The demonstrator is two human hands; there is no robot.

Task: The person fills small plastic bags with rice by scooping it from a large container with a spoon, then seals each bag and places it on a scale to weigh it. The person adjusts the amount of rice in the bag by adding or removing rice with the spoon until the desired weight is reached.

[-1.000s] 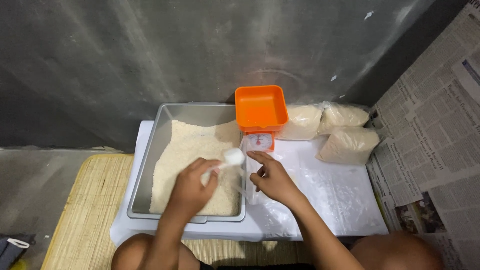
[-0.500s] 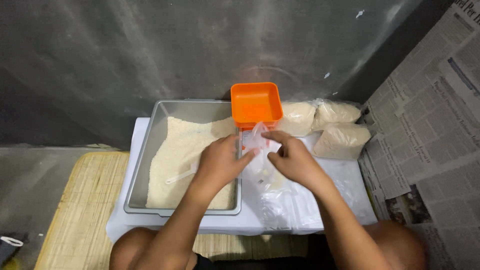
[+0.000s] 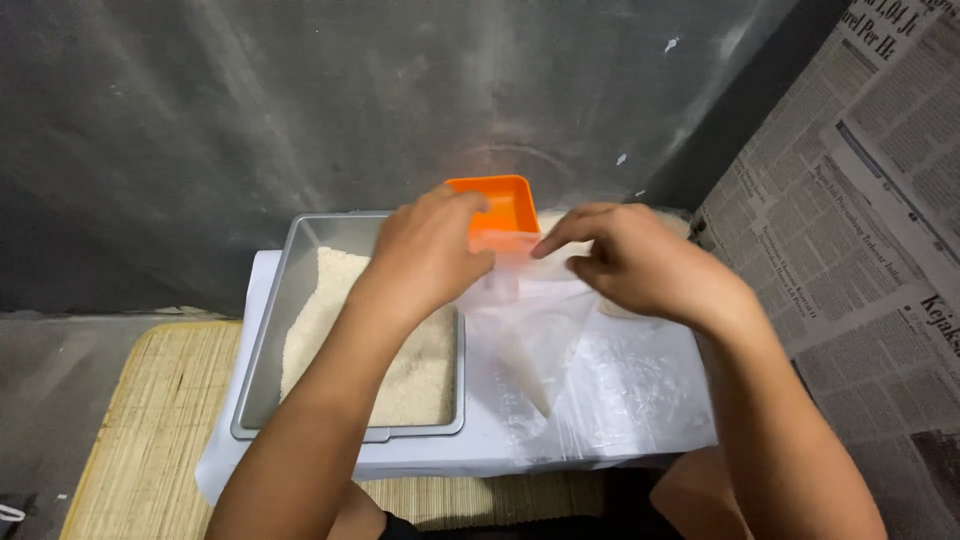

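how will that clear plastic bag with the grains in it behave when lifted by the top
The clear plastic bag probably stays floppy: its film sags to a point below the left hand and right hand. The small grain load at its tip looks light but bottom-heavy, so it may swing. The glossy film could slip.

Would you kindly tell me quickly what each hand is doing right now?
Left hand: closed on the top edge of the clear plastic bag.
Right hand: pinching the same bag's top edge.
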